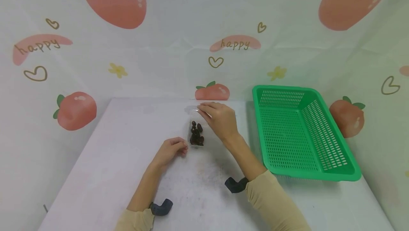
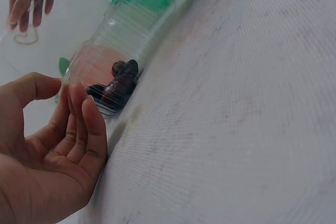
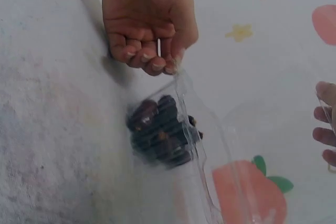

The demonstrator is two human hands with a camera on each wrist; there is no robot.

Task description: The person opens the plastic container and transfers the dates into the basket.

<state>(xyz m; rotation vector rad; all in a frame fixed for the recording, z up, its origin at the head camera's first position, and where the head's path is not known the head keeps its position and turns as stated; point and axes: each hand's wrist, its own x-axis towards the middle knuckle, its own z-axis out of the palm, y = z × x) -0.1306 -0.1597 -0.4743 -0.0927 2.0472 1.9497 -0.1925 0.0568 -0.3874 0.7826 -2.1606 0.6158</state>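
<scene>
Head view: a thin, clear lid (image 1: 194, 110) is pinched in the right grip (image 1: 221, 118), palm down. Left wrist view: the left grip (image 2: 55, 153), thumb against fingertips, pinches a ribbed plastic box's (image 2: 134, 22) corner. Right wrist view: glossy, dark oval fruits (image 3: 161, 136) lie inside, beside that grip.

Left hand (image 1: 170, 149) nearer body, pinching; right hand (image 1: 221, 119) farther forward, pinching too; both forearms (image 1: 247, 156) angled inward.

White table (image 1: 198, 199): clear container (image 2: 123, 38) with dark pieces (image 1: 196, 136); green basket (image 1: 289, 138) right.
</scene>
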